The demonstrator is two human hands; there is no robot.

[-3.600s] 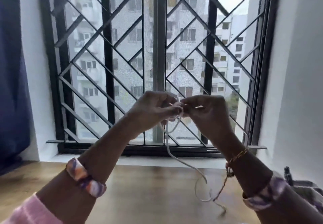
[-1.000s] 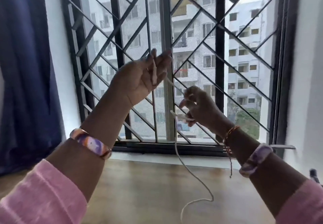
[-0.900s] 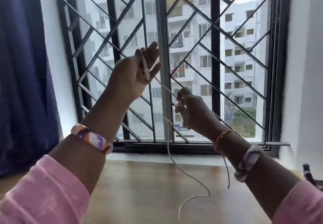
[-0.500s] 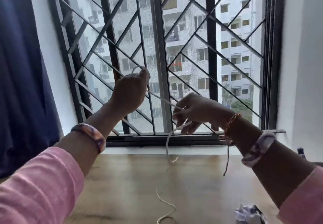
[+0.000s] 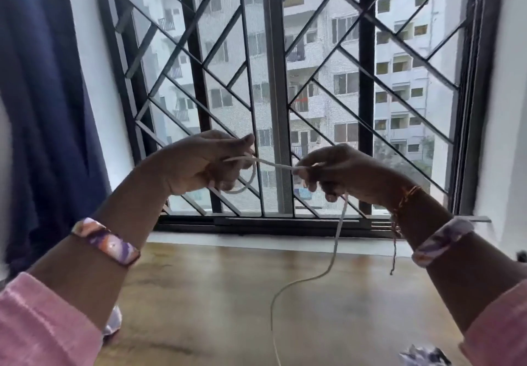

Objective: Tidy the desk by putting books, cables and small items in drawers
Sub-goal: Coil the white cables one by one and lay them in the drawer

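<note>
A thin white cable (image 5: pixel 335 247) is held up in front of the window, above the wooden desk (image 5: pixel 228 294). My left hand (image 5: pixel 199 163) grips one end, with a loop of cable hanging under its fingers. My right hand (image 5: pixel 339 173) pinches the cable a short way along; a taut stretch runs between the two hands. From my right hand the rest of the cable hangs down, curves over the desk and leaves the frame at the bottom.
A black metal window grille (image 5: pixel 285 94) stands behind the hands. A dark blue curtain (image 5: pixel 42 109) hangs at the left. A crumpled patterned item (image 5: pixel 422 357) lies at the desk's near right edge, and a pale item (image 5: pixel 114 320) shows under my left forearm.
My left hand has come down from its raised position to the level of my right hand. The cable now forms a loop at the left hand, and the free length hangs from my right hand.
</note>
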